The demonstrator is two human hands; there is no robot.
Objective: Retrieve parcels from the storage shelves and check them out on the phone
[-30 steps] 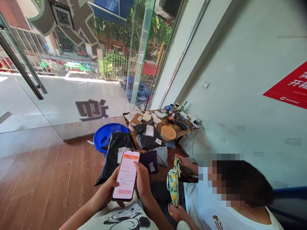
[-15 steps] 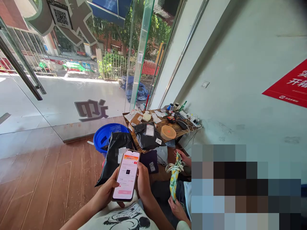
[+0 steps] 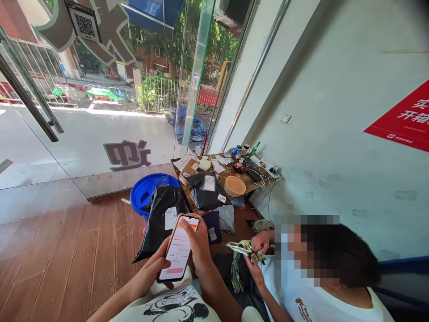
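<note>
A smartphone (image 3: 178, 250) with a lit, mostly white and pink page is tilted up in front of my lap. My left hand (image 3: 157, 264) is wrapped round its left and lower side, with the thumb over the screen's lower left. Round the upper right edge is my right hand (image 3: 199, 239), its thumb lying across the top of the screen. Just behind the phone is a black plastic parcel bag (image 3: 159, 223) with a white label. Beside me on the right, another person's hands (image 3: 258, 248) bunch up a yellow-green patterned cloth (image 3: 246, 246).
A wooden table (image 3: 250, 179) holds another black parcel (image 3: 206, 192), a round lidded tub (image 3: 235, 186), papers and tangled cables. Left of it stands a blue bucket (image 3: 137, 192). A glass door with a metal handle (image 3: 43, 103) is at the left. The other person sits close on my right.
My right thumb has moved from the phone's right edge onto the top of its screen, and the page has changed. The other person has folded the hanging cloth into a bunch.
</note>
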